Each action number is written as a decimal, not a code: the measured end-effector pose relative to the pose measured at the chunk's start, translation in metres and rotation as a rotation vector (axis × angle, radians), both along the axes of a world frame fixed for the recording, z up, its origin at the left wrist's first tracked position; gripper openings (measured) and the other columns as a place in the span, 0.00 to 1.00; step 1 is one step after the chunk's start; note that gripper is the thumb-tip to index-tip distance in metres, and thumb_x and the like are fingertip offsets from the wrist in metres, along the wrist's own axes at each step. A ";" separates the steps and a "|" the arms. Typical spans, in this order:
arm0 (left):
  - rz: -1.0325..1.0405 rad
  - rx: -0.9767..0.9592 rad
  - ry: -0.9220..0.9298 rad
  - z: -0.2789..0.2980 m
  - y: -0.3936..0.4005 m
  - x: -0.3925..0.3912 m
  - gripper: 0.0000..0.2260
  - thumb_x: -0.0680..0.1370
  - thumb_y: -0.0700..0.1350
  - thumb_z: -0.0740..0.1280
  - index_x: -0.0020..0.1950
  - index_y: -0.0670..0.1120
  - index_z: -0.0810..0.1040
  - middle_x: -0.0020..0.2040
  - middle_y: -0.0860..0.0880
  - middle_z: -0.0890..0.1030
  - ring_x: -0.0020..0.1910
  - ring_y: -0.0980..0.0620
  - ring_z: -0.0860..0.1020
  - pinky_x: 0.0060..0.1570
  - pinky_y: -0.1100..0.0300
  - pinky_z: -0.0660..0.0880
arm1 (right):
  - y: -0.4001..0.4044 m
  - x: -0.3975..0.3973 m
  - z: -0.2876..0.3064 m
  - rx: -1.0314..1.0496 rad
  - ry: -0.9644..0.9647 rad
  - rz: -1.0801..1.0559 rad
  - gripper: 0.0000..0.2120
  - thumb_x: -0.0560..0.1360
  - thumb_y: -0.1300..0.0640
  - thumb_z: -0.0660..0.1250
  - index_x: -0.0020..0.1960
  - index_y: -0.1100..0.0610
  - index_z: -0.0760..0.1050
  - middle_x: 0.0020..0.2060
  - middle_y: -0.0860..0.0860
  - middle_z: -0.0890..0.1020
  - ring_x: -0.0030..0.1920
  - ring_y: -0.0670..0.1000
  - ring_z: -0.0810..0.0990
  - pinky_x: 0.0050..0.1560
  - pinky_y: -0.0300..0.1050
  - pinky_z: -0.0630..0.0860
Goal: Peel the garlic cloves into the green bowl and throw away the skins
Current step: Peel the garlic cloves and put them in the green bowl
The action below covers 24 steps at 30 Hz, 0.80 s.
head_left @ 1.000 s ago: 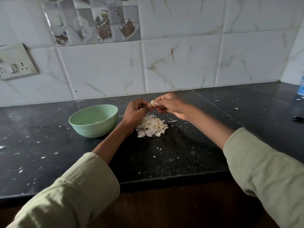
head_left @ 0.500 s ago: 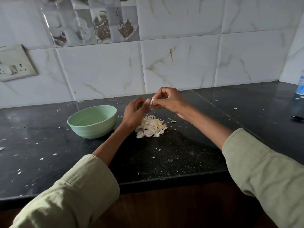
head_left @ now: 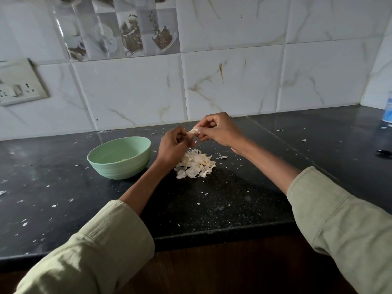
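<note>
- Black granite counter (head_left: 244, 200) carries the green bowl (head_left: 119, 158) and skin pile (head_left: 195, 164).
- Garlic clove (head_left: 192, 131), above that pile, pinched by left hand (head_left: 172, 146) and right hand (head_left: 218, 129).
- Probably light, firm, slippery once bare; grip its ends, peel the papery skin.

The hand (head_left: 172, 145) hides part of the skin pile (head_left: 196, 164).

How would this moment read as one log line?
step: peeling | both hands pinch garlic clove | skins piled on counter | green bowl left of pile
</note>
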<state>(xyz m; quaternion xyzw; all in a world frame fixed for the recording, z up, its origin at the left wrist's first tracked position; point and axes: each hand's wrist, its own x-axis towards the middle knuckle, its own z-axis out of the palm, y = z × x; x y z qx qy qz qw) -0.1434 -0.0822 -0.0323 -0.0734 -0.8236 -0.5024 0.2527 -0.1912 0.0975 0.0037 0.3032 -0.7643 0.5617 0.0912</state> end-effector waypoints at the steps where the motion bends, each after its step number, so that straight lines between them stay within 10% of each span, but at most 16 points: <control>1: 0.011 0.001 -0.003 0.000 0.001 0.001 0.09 0.83 0.45 0.70 0.53 0.38 0.80 0.43 0.46 0.87 0.39 0.60 0.84 0.38 0.68 0.75 | 0.000 -0.001 0.000 0.041 0.073 -0.033 0.04 0.75 0.65 0.76 0.49 0.65 0.85 0.39 0.56 0.87 0.39 0.52 0.88 0.43 0.44 0.85; 11: 0.048 -0.052 -0.010 0.000 0.004 0.005 0.07 0.84 0.45 0.66 0.50 0.43 0.80 0.41 0.49 0.87 0.37 0.49 0.82 0.38 0.56 0.75 | -0.003 0.002 0.000 0.493 0.517 -0.196 0.03 0.79 0.62 0.71 0.47 0.60 0.83 0.38 0.49 0.84 0.38 0.48 0.81 0.42 0.50 0.81; 24: 0.118 -0.100 0.045 0.003 0.004 0.005 0.12 0.86 0.43 0.63 0.47 0.38 0.79 0.38 0.46 0.86 0.25 0.63 0.73 0.27 0.69 0.67 | -0.018 0.015 -0.013 0.651 0.630 -0.212 0.08 0.79 0.62 0.63 0.42 0.55 0.67 0.36 0.51 0.74 0.34 0.52 0.74 0.34 0.49 0.70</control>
